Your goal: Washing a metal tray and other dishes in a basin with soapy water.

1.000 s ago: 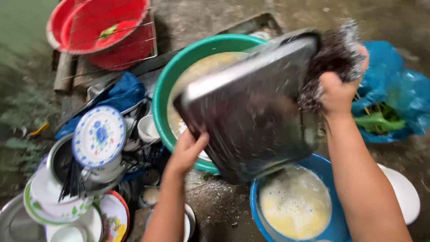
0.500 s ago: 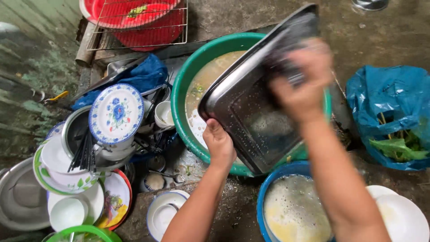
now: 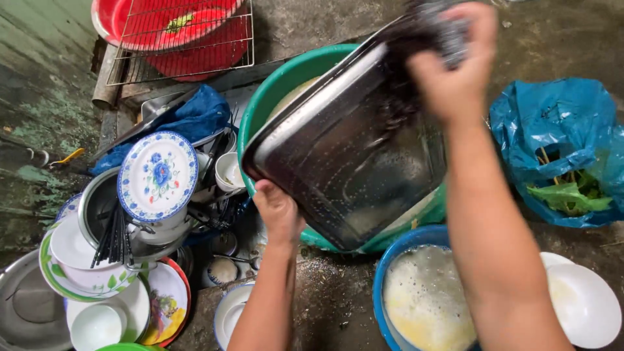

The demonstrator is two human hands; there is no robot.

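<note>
- Blue basin (image 3: 390,273) holds foamy water; green basin (image 3: 279,84) holds murky water.
- Metal tray (image 3: 344,149) tilts over the green basin, long axis running lower-left to upper-right.
- Left hand (image 3: 278,209) grips its lower edge; right hand (image 3: 452,62) clutches what looks like steel wool (image 3: 448,32).

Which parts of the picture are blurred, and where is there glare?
Head view: the right hand and the scrubber it grips are motion-blurred; the left hand, the metal tray and the blue-patterned plate look sharp; soft daylight, with mild glare along the tray's rim and wet face.
</note>
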